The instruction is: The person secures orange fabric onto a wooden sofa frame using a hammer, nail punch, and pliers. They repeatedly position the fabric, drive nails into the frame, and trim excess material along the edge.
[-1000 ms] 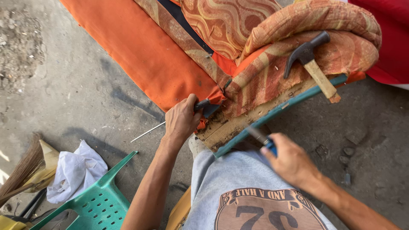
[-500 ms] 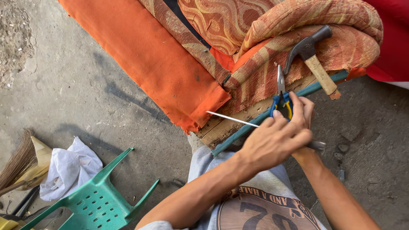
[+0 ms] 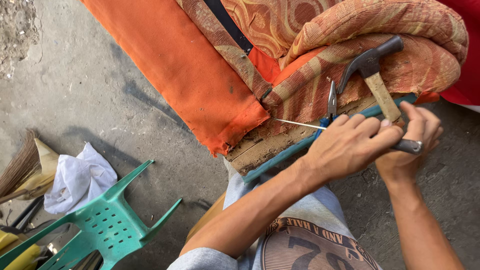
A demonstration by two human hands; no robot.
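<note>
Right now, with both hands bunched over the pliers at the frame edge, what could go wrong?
The hammer lies loose on the rolled fabric just above both hands; a tug might tip it onto them. The thin white strand runs taut from the orange cloth toward the left hand; it could snap or slip. The pliers point up beside the left hand's fingers, so a slip could nick them.
</note>
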